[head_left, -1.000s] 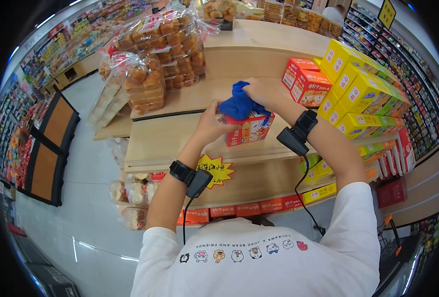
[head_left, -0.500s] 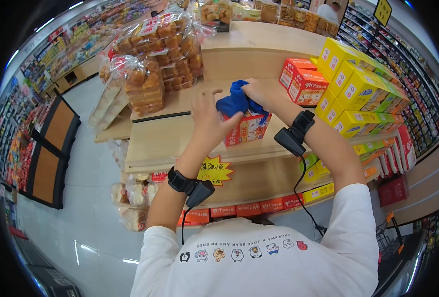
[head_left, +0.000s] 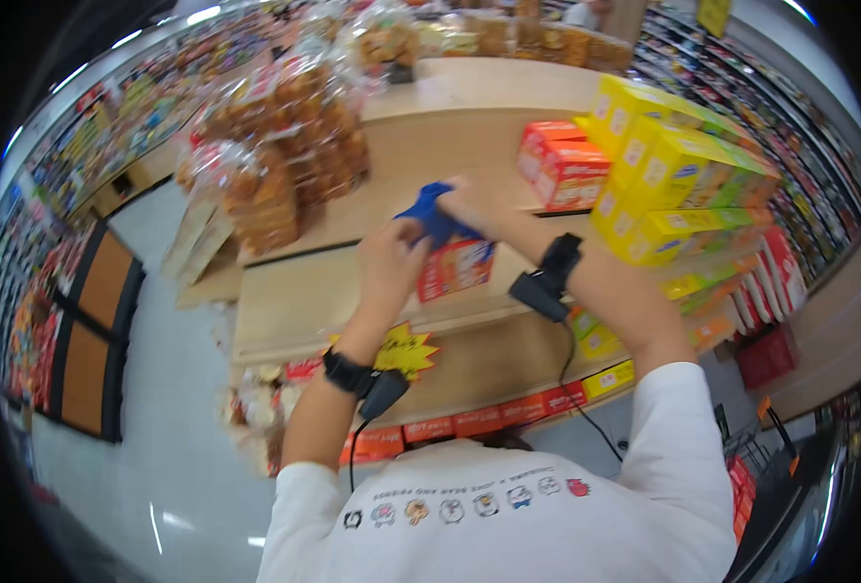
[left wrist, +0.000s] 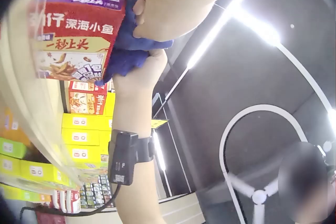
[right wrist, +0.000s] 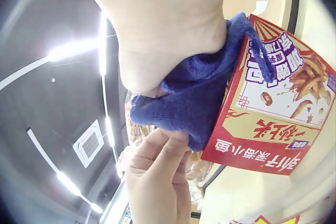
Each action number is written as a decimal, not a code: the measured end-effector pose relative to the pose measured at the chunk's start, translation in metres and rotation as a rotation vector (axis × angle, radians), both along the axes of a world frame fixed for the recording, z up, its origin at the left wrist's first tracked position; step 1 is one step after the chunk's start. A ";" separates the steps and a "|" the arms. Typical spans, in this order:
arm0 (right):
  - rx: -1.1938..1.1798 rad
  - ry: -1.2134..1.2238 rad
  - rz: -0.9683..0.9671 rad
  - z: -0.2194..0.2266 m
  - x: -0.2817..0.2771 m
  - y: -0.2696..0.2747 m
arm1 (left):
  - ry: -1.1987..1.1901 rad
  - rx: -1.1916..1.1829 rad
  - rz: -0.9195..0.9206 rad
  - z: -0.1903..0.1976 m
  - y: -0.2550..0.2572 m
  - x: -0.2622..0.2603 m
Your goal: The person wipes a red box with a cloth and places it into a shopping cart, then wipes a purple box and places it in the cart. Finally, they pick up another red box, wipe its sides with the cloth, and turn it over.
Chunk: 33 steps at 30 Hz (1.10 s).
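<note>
A blue cloth [head_left: 429, 216] lies bunched against the top of a red snack box [head_left: 458, 272], which stands on the middle shelf. At the cloth's left edge my left hand [head_left: 386, 260] pinches the fabric between thumb and fingers, clearest in the right wrist view, where this hand [right wrist: 164, 174] comes from below. My right hand [head_left: 469, 208] grips the cloth [right wrist: 191, 95] from the other side, its fingers partly hidden in the folds. The left wrist view shows the box's [left wrist: 76, 32] printed front and purple top edge, with the cloth [left wrist: 128, 43] beside it.
Bagged bread [head_left: 260, 199] is piled on the left. To the right stand red boxes [head_left: 568, 175] and stacked yellow boxes [head_left: 664, 175]. A yellow star-shaped sign [head_left: 406, 352] hangs at the shelf front, above a row of red boxes [head_left: 477, 422] lower down.
My left hand, spread beside the box half a second ago, now pinches the cloth's left edge. The head view has shifted, so the shelf and box appear lower and further left.
</note>
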State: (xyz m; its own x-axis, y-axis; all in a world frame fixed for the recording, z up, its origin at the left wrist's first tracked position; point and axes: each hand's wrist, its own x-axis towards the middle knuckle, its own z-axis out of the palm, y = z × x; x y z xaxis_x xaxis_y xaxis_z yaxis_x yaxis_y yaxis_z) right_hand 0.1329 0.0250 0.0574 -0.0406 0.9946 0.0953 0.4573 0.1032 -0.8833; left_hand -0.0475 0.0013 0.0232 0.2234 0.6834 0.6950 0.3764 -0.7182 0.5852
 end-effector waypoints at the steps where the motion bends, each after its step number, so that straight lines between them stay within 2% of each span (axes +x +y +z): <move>1: -0.015 -0.084 0.003 0.010 -0.002 -0.009 | -0.044 -0.050 -0.036 -0.002 0.002 0.000; 3: 0.225 -0.100 0.048 -0.006 0.004 0.000 | -0.039 -0.179 -0.078 0.004 0.001 -0.001; 6: 0.018 0.042 0.075 0.014 -0.004 -0.015 | -0.052 -0.219 -0.102 0.007 0.001 -0.002; 9: 0.096 0.069 0.092 0.002 0.000 -0.004 | -0.115 -0.304 -0.134 0.001 0.005 -0.002; 11: 0.057 0.110 0.098 -0.001 0.002 -0.002 | -0.126 -0.299 -0.126 -0.001 0.006 -0.002; 15: -0.023 0.140 0.099 0.022 -0.004 -0.021 | -0.137 -0.291 -0.138 -0.002 0.004 -0.005; 20: 0.019 0.160 0.148 0.005 0.004 -0.006 | -0.140 -0.239 -0.171 0.010 -0.010 -0.011; 24: -0.083 0.182 0.107 0.019 -0.001 -0.017 | -0.157 -0.192 -0.154 0.010 -0.011 -0.014; 27: -0.026 0.184 0.151 0.008 0.004 -0.007 | -0.200 -0.215 -0.142 0.001 -0.001 -0.019; 30: -0.011 0.216 0.144 0.005 0.004 -0.008 | -0.351 -0.412 -0.160 -0.012 0.013 -0.022; 33: -0.017 0.226 0.141 0.006 0.007 -0.009 | -0.293 -0.425 -0.102 -0.030 0.032 -0.029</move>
State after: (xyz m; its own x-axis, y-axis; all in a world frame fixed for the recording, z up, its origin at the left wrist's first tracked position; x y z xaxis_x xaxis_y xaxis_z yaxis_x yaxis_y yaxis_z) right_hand 0.1402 0.0164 0.0635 -0.1586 0.9822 0.1009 0.2300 0.1362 -0.9636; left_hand -0.0765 0.0334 -0.0064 0.1417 0.9037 0.4041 0.0939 -0.4187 0.9033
